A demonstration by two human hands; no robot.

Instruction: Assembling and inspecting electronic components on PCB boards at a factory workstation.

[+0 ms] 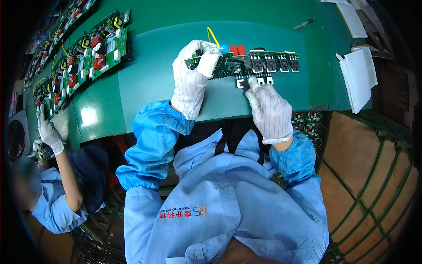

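A green circuit board is held tilted above the bench mat, its underside edge toward me. My left hand, in a white striped glove, is closed around the board's left end. Red and blue round components and a yellow wire loop stick up behind it. Several black transistors line its right part, and others with metal tabs project from its near edge. My gloved right hand pinches one of these, a transistor, at the near edge; the fingertips partly cover it.
Rows of similar populated boards lie along the left of the green bench. A pen is at the back right, with papers at the right edge. A co-worker's gloved hand reaches toward boards at left. A green wire rack stands right.
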